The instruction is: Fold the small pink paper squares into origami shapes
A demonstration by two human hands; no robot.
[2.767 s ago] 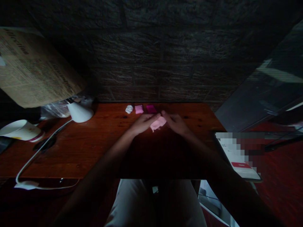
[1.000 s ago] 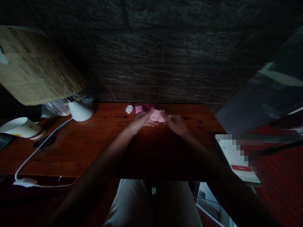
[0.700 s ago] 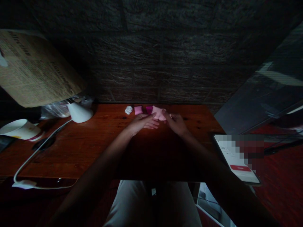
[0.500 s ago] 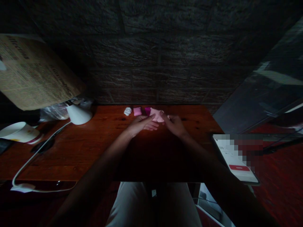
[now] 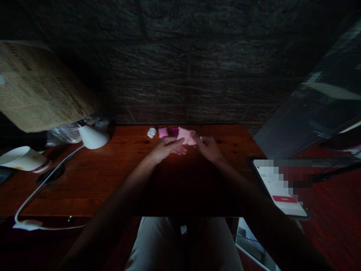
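Observation:
A flattened, uneven piece of light pink modelling clay (image 5: pixel 186 135) is stretched between my two hands above the wooden table. My left hand (image 5: pixel 167 147) pinches its left edge, thumb on top and the other fingers spread underneath. At the opposite edge, my right hand (image 5: pixel 207 146) grips it with the thumb pressed on its face; the fingers behind are mostly hidden. Just beyond lie a crumpled white lump (image 5: pixel 151 132), a pink square piece (image 5: pixel 163 132) and a magenta piece (image 5: pixel 175 131), the last partly covered by the held clay.
On the left of the table (image 5: pixel 113 180) stand a lamp with a white base (image 5: pixel 93 137) and a printed paper shade (image 5: pixel 42 86), its cord (image 5: pixel 53 171), and a tipped paper cup (image 5: pixel 24 158). A lit phone or tablet (image 5: pixel 284 199) lies at the right edge. A brick wall (image 5: pixel 180 67) rises behind.
The light pink clay has gone from a folded, drooping lump to a wider, flatter sheet, turned and raised slightly. Both hands keep hold of it; in the last half second little has changed.

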